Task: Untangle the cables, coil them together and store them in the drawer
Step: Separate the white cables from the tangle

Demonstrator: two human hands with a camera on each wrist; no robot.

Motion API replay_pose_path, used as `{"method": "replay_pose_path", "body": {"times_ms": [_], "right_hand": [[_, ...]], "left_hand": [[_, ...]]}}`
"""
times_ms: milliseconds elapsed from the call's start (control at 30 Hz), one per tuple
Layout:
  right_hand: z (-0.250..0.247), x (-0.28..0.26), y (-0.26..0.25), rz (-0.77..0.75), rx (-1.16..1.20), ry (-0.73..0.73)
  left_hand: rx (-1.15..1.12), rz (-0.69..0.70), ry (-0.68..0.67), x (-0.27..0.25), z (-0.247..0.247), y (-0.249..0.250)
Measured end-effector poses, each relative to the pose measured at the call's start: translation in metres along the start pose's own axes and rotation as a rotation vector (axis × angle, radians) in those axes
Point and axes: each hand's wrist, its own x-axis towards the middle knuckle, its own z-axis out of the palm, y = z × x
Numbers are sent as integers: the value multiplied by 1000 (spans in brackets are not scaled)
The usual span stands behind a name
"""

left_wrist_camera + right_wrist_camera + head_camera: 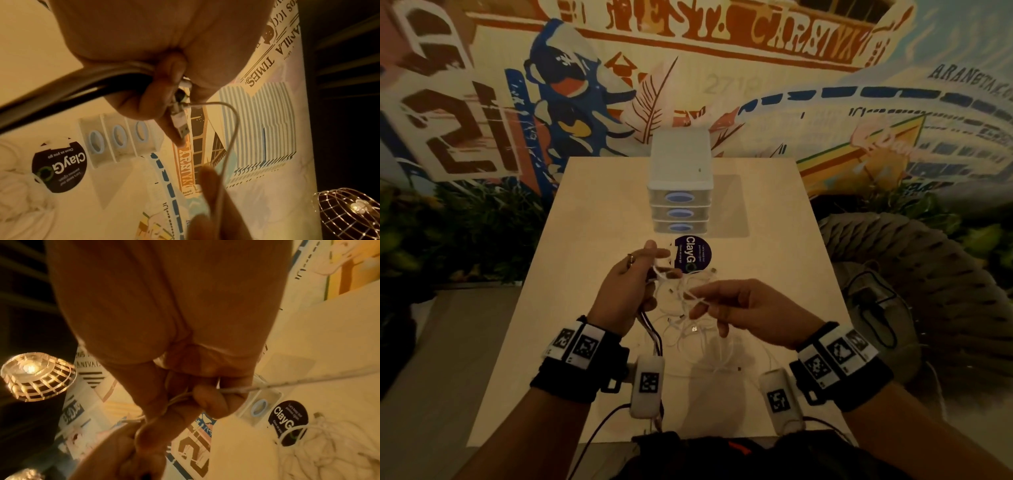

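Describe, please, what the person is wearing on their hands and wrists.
Each wrist carries a black strap with white blocks printed with black square markers. A white capsule-shaped unit, also marked, hangs under the left wrist, another under the right, with dark cables trailing. The left hand wears a ring. No sleeves show.

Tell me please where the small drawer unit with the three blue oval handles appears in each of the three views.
Head view: drawer unit stands at upper centre, on the far part of the table.
Left wrist view: drawer unit sits at left of centre, turned on its side, all three handles showing.
Right wrist view: drawer unit shows at right of centre, mostly behind the right hand, one handle visible.
Shared landmark: the round dark ClayGo sticker beside it.
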Motion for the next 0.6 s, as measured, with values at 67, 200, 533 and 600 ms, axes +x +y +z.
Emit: {"method": "replay_pose_path", "body": {"times_ms": [67,200,533,600], "right_hand": [[2,-1,8,65,-81,-64],[13,-3,25,196,-183,-130],[36,1,32,286,-315,-97],[37,10,21,236,-237,-7]], "left_hand": [[-18,44,47,1,1,2],[-5,157,43,0,6,1],[-39,158,-153,-7,17,-3],[-21,197,-214,-9,19,-4]]}}
